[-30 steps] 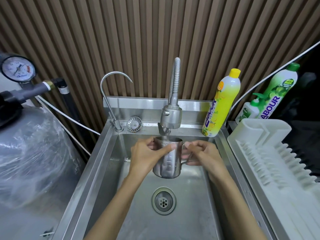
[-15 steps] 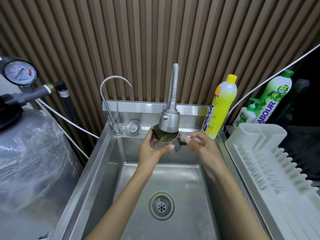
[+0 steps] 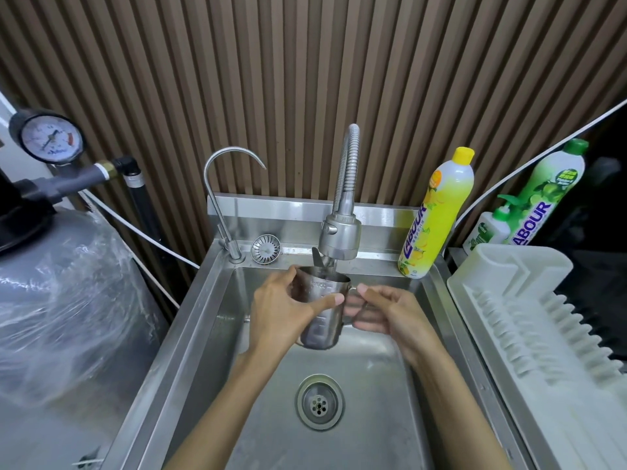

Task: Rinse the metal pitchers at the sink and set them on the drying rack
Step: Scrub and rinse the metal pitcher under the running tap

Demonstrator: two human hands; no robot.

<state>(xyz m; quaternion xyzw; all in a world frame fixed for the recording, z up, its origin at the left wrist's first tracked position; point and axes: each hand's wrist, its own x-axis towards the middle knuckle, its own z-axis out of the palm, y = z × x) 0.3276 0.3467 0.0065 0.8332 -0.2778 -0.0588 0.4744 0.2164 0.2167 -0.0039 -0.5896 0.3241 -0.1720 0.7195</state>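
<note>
A small metal pitcher (image 3: 322, 320) hangs upright over the steel sink (image 3: 210, 320), just below the spray head of the flexible tap (image 3: 341, 235). My left hand (image 3: 281, 313) grips its body from the left, thumb across the front. My right hand (image 3: 383, 310) holds the handle on its right side, fingers curled round it. The white drying rack (image 3: 529, 320) stands to the right of the sink with nothing on it. Whether water is running I cannot tell.
A thin gooseneck tap (image 3: 220, 198) and a round strainer (image 3: 265, 249) sit at the sink's back left. A yellow soap bottle (image 3: 437, 215) stands at the back right, green bottles (image 3: 543, 198) behind the rack. A plastic-wrapped tank (image 3: 64, 300) with gauge (image 3: 51, 139) is left. The drain (image 3: 319, 401) lies below.
Half a second ago the pitcher was raised right up against the spray head; now both hands have brought it back down a little, clear of the head.
</note>
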